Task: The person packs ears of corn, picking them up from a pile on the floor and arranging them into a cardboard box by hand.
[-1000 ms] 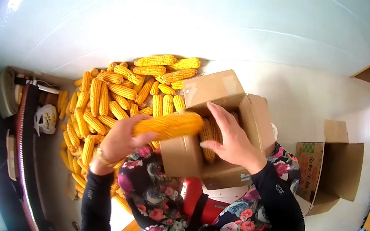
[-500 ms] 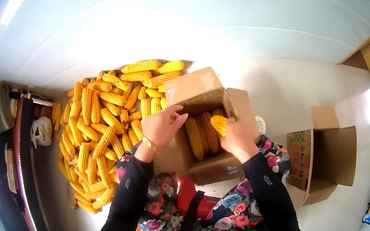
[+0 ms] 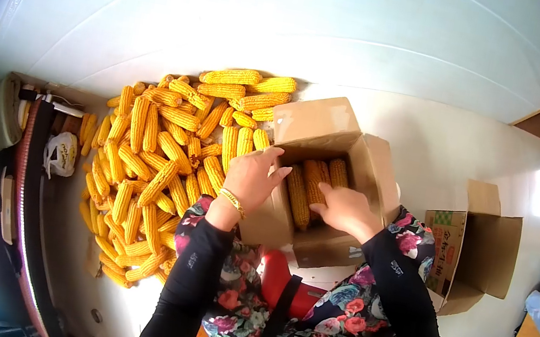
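Observation:
An open cardboard box [image 3: 319,111] sits in front of my knees with several ears of corn [image 3: 297,196] lying side by side in it. My right hand [image 3: 348,212] reaches down inside, its fingers curled on a corn cob; the palm covers part of what lies underneath. Over the box's left flap is my left hand [image 3: 252,178], thumb apart from the fingers and nothing held in it. Whether it touches the flap is hard to tell. A large heap of yellow corn cobs [image 3: 166,151] spreads on the floor to the left.
Another open cardboard box [image 3: 442,251] lies on its side at the right. A white plastic bag [image 3: 61,155] and a dark piece of furniture [image 3: 22,198] stand left of the heap. My legs in flowered trousers [image 3: 356,294] flank the near side, with a red seat [image 3: 277,277] between them.
My right hand has lowered the corn cob it held above the box down among the others. My left hand stays by the left flap. The whole view has shifted slightly.

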Motion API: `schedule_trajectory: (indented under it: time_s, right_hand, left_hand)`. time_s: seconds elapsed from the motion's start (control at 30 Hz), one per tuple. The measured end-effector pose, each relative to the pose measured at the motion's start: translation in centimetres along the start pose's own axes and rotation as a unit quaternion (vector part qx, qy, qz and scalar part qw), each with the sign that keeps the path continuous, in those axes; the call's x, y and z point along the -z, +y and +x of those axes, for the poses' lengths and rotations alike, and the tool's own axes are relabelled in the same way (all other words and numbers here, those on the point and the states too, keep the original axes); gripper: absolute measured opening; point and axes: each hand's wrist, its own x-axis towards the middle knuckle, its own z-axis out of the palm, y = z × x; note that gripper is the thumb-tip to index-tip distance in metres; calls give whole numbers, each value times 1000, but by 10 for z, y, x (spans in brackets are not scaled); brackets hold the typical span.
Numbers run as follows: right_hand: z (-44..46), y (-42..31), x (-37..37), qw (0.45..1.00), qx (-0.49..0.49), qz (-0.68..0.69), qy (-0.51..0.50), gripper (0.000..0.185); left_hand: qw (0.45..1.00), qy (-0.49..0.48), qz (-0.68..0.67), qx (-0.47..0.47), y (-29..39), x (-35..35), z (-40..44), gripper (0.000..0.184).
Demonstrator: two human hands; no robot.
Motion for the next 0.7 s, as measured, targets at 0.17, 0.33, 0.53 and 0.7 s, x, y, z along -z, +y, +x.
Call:
schedule_trajectory:
  time_s: [0.17,0.33,0.53,0.7]
  right_hand:
    - [4,0,12,994,-26,7,110,38]
    - [8,-3,24,981,-62,42,177,31]
    - [11,5,21,953,-67,84,284,29]
    - [8,1,18,959,1,41,280,18]
  left_hand:
    - [1000,0,-17,6,-4,7,0,42]
    - [1000,15,-16,13,1,12,4,42]
    - [987,98,-74,102,-49,54,16,42]
    - [952,236,-23,194,-178,62,-21,34]
